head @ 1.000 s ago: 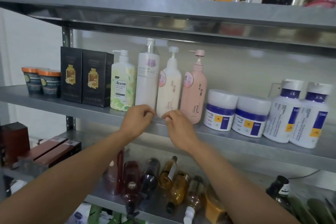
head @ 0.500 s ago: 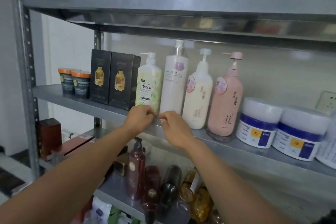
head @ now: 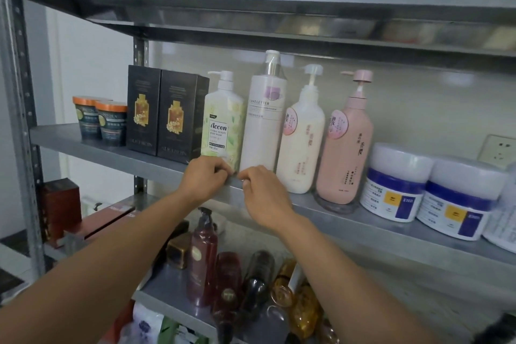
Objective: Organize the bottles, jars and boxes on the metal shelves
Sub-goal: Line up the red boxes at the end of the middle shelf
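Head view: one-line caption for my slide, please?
Both hands, left and right, at the middle shelf's front edge below the pump bottles.

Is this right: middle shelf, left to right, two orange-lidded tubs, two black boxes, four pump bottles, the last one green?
Not quite. In the head view the last pump bottle is pink; the green one comes first, beside the black boxes. The orange-lidded tubs and the counts are right.

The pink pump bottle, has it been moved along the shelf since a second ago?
No. The pink pump bottle still stands between the cream bottle and the white jars, as before; only the camera swung left.
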